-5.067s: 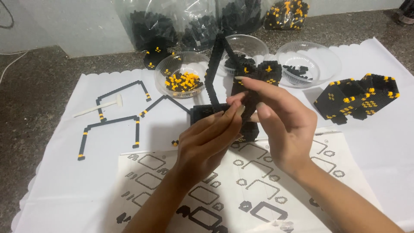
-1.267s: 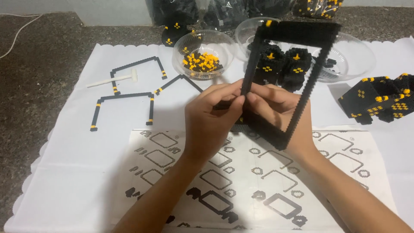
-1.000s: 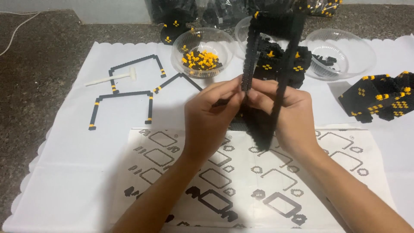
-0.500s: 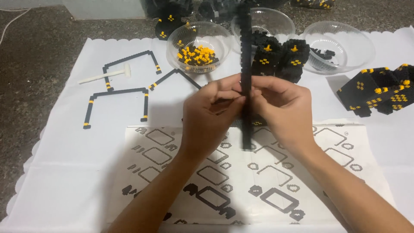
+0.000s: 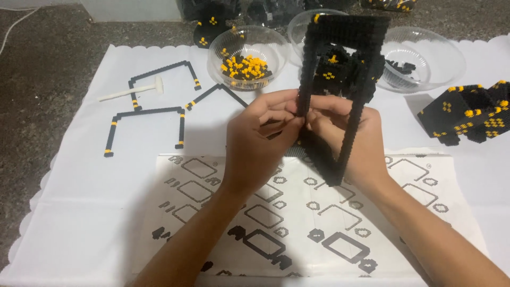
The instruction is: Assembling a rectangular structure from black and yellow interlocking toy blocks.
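Upright, black frame (image 5: 340, 79) — pinched between both hands.

The black block frame (image 5: 340, 95) is turning in the hands: half a second ago it was showing edge-on as a thin upright bar, and now it is opening into a broad rectangle, leaning right, its top bar crossing the far bowls.

I see a dark speckled stone countertop (image 5: 48, 79) under a white scalloped cloth (image 5: 79, 212), a pale wall (image 5: 133, 9) at the far edge.
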